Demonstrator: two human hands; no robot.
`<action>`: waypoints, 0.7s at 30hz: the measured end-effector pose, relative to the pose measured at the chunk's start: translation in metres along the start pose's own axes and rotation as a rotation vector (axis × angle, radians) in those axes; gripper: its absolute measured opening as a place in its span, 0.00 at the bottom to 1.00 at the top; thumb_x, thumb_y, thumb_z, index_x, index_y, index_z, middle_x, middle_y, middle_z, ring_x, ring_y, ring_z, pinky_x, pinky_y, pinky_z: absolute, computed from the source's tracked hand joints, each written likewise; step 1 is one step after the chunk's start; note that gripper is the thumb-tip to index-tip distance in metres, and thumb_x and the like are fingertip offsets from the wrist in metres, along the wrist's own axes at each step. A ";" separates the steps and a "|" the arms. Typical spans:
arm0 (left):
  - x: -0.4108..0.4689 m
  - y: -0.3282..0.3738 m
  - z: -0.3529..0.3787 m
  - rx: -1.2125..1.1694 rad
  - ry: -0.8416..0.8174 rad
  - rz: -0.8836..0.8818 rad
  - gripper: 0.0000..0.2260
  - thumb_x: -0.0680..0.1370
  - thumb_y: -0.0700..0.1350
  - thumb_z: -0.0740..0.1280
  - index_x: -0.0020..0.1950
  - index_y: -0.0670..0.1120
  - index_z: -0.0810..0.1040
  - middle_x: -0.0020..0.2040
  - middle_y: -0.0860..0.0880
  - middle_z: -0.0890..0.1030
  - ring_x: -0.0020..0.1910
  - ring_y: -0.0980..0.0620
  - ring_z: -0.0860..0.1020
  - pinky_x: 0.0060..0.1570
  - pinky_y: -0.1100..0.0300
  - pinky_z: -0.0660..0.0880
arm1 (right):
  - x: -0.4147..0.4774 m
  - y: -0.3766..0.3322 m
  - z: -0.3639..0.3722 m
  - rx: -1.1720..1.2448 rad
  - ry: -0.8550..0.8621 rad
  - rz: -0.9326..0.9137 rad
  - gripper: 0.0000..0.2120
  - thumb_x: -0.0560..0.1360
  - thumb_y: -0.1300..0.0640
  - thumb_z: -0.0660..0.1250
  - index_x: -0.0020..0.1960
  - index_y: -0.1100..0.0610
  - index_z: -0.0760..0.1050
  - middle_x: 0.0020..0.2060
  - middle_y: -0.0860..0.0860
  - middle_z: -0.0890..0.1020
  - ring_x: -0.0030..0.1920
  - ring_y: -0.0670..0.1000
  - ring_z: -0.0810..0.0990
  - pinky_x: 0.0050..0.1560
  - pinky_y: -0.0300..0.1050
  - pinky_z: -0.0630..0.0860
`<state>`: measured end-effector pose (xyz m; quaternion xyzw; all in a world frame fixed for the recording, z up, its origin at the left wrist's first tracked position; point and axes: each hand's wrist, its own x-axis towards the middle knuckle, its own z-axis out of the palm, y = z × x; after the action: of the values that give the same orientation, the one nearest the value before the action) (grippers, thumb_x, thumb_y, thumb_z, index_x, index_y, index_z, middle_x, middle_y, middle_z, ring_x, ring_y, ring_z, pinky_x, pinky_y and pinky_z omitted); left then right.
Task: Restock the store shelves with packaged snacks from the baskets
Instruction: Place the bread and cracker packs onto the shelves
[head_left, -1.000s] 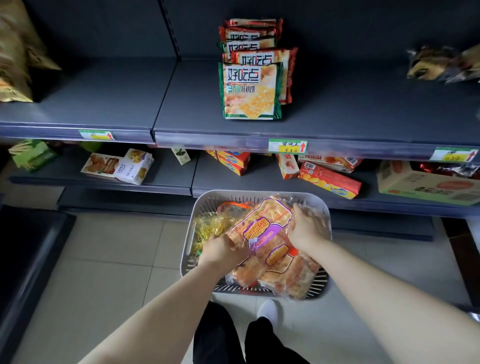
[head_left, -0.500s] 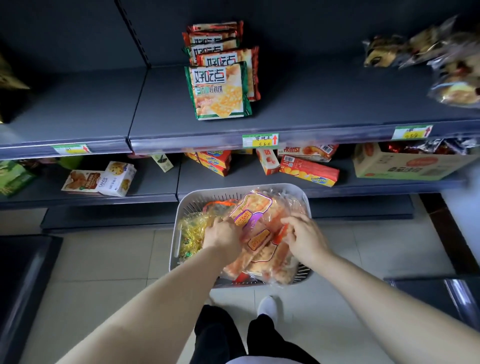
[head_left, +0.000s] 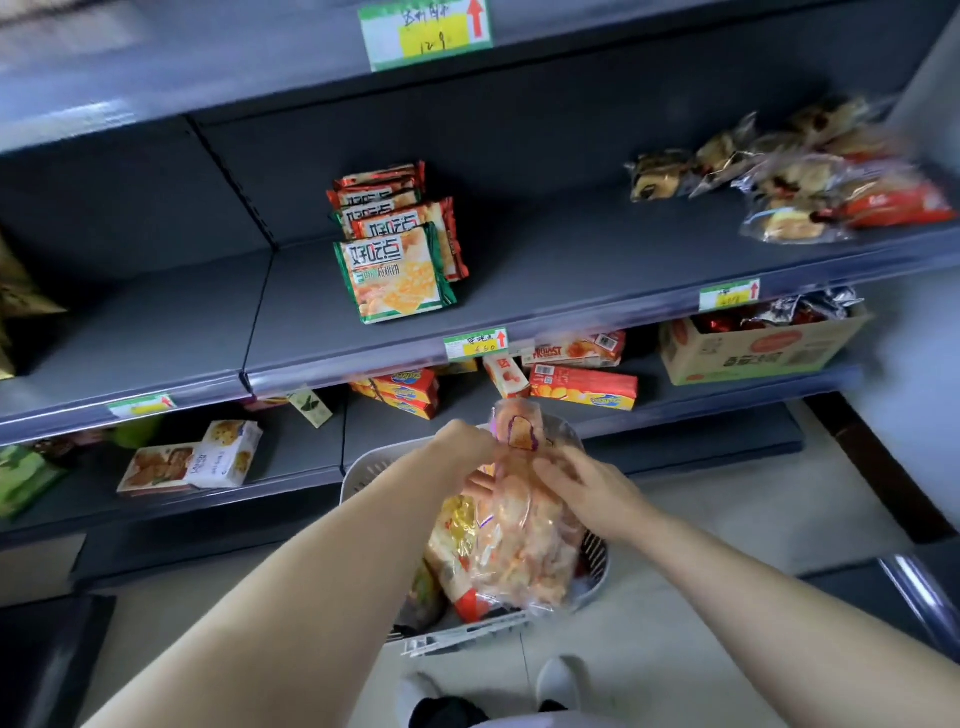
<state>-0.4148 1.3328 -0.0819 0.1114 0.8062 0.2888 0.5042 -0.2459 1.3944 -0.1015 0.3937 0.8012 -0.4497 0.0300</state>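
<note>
Dim store light, motion blur, edges warped

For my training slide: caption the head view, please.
Left hand and right hand hold a clear snack bag upright over the white basket.
</note>
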 end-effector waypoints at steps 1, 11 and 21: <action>-0.001 0.006 0.008 -0.031 -0.002 0.003 0.07 0.77 0.35 0.67 0.54 0.36 0.76 0.37 0.42 0.77 0.31 0.46 0.79 0.32 0.53 0.81 | -0.005 0.002 -0.003 0.055 -0.010 0.033 0.38 0.68 0.24 0.56 0.70 0.45 0.68 0.63 0.49 0.79 0.63 0.54 0.77 0.60 0.48 0.72; 0.008 0.026 0.042 0.007 -0.031 0.041 0.15 0.75 0.42 0.71 0.58 0.36 0.76 0.53 0.42 0.80 0.40 0.45 0.82 0.31 0.55 0.82 | -0.014 0.018 -0.004 0.259 0.080 0.156 0.39 0.57 0.37 0.74 0.66 0.43 0.67 0.55 0.40 0.79 0.57 0.44 0.78 0.59 0.46 0.74; 0.041 -0.015 0.012 0.361 0.263 0.042 0.24 0.79 0.52 0.65 0.69 0.37 0.70 0.49 0.44 0.78 0.46 0.45 0.77 0.43 0.57 0.70 | -0.012 0.040 -0.039 0.419 -0.051 0.365 0.26 0.55 0.59 0.67 0.51 0.42 0.80 0.39 0.44 0.80 0.37 0.46 0.75 0.34 0.39 0.71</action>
<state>-0.4220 1.3442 -0.1247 0.1777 0.9012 0.1624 0.3604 -0.1995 1.4274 -0.1011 0.5177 0.6053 -0.6026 0.0486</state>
